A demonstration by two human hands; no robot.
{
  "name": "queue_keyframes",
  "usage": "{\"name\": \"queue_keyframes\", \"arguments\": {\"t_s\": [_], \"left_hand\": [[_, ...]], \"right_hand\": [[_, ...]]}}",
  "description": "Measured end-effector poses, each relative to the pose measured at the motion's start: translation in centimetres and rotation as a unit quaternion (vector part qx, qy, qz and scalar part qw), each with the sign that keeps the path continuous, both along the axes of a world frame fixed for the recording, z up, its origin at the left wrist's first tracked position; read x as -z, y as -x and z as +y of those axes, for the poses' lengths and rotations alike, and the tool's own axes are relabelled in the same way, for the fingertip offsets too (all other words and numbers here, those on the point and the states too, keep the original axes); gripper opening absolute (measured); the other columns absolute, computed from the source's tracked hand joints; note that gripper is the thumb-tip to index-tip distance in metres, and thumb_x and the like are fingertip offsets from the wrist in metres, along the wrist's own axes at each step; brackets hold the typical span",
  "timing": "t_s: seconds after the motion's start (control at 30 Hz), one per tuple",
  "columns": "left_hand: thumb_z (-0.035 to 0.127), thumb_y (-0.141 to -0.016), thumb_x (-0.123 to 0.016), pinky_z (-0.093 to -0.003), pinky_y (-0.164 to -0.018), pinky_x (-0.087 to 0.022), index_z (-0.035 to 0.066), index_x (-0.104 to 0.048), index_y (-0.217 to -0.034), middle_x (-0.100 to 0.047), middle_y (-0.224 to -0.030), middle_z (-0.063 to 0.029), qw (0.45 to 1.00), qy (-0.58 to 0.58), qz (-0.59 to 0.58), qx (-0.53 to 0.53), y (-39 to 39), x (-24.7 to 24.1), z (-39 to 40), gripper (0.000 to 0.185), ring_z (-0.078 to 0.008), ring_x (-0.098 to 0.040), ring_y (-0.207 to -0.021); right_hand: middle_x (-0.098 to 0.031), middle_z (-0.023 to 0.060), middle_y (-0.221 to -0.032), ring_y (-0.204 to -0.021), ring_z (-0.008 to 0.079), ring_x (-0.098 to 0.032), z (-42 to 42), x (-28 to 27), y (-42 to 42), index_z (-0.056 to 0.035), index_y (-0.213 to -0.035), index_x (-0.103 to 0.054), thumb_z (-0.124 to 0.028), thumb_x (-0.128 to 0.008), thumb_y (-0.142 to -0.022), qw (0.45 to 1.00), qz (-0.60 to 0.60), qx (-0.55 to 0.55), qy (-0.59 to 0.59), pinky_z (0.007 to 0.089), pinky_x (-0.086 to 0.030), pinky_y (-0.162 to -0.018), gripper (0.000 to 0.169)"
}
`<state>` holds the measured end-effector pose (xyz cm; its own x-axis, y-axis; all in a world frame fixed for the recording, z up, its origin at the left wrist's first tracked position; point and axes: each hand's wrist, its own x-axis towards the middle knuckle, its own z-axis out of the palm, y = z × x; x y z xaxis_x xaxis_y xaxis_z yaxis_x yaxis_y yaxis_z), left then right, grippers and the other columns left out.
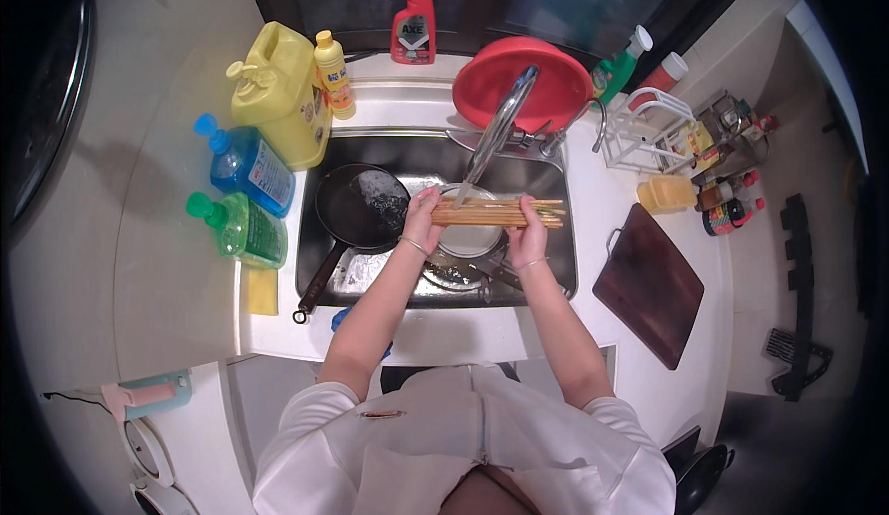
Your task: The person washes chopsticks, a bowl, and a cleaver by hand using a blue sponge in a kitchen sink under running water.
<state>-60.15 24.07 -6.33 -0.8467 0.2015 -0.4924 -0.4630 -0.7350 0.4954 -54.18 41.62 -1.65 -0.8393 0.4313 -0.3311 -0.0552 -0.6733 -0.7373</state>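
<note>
Over the sink, a bundle of wooden chopsticks (479,213) lies level beneath the spout of the chrome faucet (501,126). My left hand (422,220) grips the bundle's left end, and my right hand (529,235) grips it near the right end. Below the chopsticks sits a pale round bowl or plate (469,240), partly hidden by them. Beside it on the left, a dark frying pan (361,206) rests in the stainless steel sink (358,272), its handle over the front edge. A knife (501,275) lies near my right wrist, its shape partly hidden.
Left of the sink stand a yellow jug (281,98), blue (253,171) and green (250,230) pump bottles and a yellow sponge (263,291). A red basin (517,84) leans behind the faucet. On the right are a dark cutting board (649,286) and a white rack (642,136).
</note>
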Motion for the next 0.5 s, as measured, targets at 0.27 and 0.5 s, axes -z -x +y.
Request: {"name": "queue_keyframes", "arguments": {"t_s": [0.27,0.5], "left_hand": [[0.005,-0.086,-0.049,-0.0419,-0.104,-0.029,0.000,-0.044,-0.122,-0.050,-0.118,-0.0184,0.980,-0.197,0.025,-0.002,-0.2,2.1,2.7,0.036,-0.0258,-0.045,-0.115],[0.017,-0.087,-0.054,-0.0364,-0.095,-0.037,0.005,-0.053,-0.111,-0.056,-0.107,-0.0060,0.966,-0.198,0.154,0.065,-0.9,-1.9,3.8,0.027,-0.0217,-0.050,-0.104]], "right_hand": [[-0.054,0.0002,-0.082,-0.064,0.0071,-0.050,-1.6,-2.9,-1.9,-0.0080,-0.097,-0.054,-0.026,-0.057,-0.088,0.988,0.040,0.049,-0.144,0.0210,-0.039,-0.049,0.020],[-0.055,0.0021,-0.088,-0.070,0.0098,-0.050,-3.9,-2.4,-2.1,-0.0054,-0.101,-0.053,-0.027,-0.056,-0.088,0.985,0.038,0.088,-0.141,0.0242,-0.042,-0.055,0.026]]}}
